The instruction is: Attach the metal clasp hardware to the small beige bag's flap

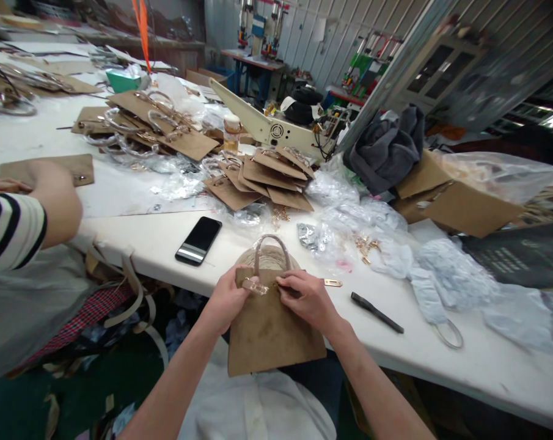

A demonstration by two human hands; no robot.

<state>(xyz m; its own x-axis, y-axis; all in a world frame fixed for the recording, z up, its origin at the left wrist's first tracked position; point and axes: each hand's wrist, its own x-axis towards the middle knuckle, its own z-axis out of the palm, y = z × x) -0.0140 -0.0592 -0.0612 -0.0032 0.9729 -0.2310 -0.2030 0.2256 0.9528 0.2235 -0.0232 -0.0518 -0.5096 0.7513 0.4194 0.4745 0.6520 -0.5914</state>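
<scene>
A brown bag panel point(276, 330) with a plastic-wrapped looped handle point(272, 238) leans over the table's near edge, tilted toward me. My left hand point(230, 299) grips its upper left edge, thumb beside a shiny metal fitting point(255, 285). At the upper right, by the handle's base, the bent fingers of my right hand point(308, 299) press together on the panel; whether a small part sits between them is hidden. A gold-coloured metal plate point(333, 283) shows just beyond that hand. Behind the handle is a pale round roll point(269, 258).
A black phone point(198, 241) lies left and a dark rod-like tool point(377, 312) right. Similar panels are piled ahead point(267, 177). Plastic bags point(372, 220) and small gold fittings point(366, 247) cover the right side. At the left, a co-worker's arm point(58, 198) rests over another panel.
</scene>
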